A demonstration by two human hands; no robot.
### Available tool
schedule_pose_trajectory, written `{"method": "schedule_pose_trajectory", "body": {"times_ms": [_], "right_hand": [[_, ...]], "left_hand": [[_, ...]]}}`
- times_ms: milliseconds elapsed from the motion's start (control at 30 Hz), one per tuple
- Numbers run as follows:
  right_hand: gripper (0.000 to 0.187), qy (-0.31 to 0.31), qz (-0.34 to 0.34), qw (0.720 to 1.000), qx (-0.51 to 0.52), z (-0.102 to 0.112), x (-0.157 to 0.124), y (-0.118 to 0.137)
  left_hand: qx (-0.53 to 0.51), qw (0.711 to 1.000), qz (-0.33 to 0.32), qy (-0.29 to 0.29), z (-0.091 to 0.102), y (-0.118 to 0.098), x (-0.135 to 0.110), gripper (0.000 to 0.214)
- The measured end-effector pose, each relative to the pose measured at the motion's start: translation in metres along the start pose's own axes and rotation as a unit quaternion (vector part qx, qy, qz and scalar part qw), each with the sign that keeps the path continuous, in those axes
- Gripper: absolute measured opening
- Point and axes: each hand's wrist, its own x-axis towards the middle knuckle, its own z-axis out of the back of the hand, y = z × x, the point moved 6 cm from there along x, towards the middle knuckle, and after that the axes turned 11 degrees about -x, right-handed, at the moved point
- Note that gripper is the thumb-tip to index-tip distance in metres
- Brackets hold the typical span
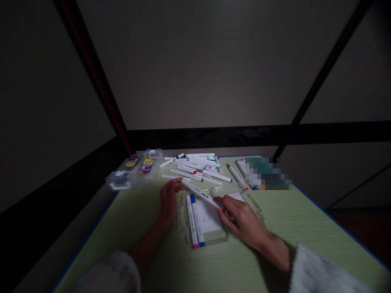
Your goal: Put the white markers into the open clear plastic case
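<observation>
On the head view, my right hand clamps its fingers on a white marker slanted over the clear case toward the table near edge, while my left hand, fingers loosely together, presses the case's left wall, apparently steadying it.

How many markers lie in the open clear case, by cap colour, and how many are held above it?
Pink-capped marker in the open case: 1
Blue-capped marker in the open case: 1
White marker in the right hand: 1
Total: 3
</observation>
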Motion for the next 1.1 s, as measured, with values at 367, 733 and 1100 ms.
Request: {"method": "schedule_pose_trajectory", "body": {"times_ms": [367,733,1100], "right_hand": [[0.015,-0.01,-0.073,0.997,-0.013,0.0,0.0,-0.022],[0.02,-0.049,-0.094,0.994,-0.009,0.004,-0.001,-0.034],[0.022,-0.082,-0.223,0.968,-0.083,0.024,-0.009,-0.081]], "left_hand": [[0.007,1.0,0.0,-0.004,0.0,-0.002,-0.002,0.039],[0.013,1.0,-0.021,0.016,-0.002,-0.005,-0.002,0.036],[0.008,0.999,-0.023,0.029,-0.005,-0.007,-0.005,0.031]]}}
